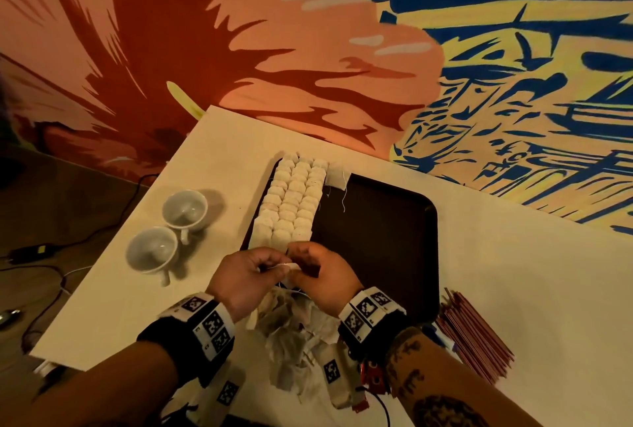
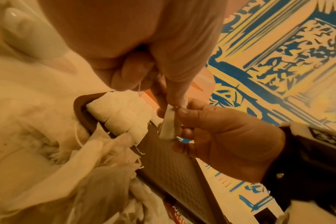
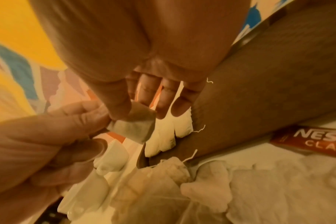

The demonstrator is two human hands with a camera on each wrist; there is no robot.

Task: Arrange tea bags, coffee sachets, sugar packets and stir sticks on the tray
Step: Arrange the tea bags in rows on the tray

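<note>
A dark brown tray (image 1: pixel 383 241) lies mid-table. Three neat rows of white tea bags (image 1: pixel 296 200) fill its left side, with one more bag (image 1: pixel 337 174) at the far end. Over the tray's near-left corner, my left hand (image 1: pixel 272 267) and right hand (image 1: pixel 301 269) pinch one small tea bag (image 1: pixel 290 267) between them. The left wrist view shows that bag (image 2: pixel 169 122) edge-on between both thumbs and fingers. From the right wrist it (image 3: pixel 132 127) hangs above the rows (image 3: pixel 169 131). A loose pile of tea bags (image 1: pixel 301 334) lies under my wrists.
Two white cups (image 1: pixel 185 209) (image 1: pixel 152 250) stand left of the tray. A stack of red coffee sachets (image 1: pixel 474 334) lies right of my right wrist; one sachet (image 3: pixel 316 142) shows in the right wrist view. The tray's right half (image 1: pixel 394 221) is bare. A painted wall runs behind the table.
</note>
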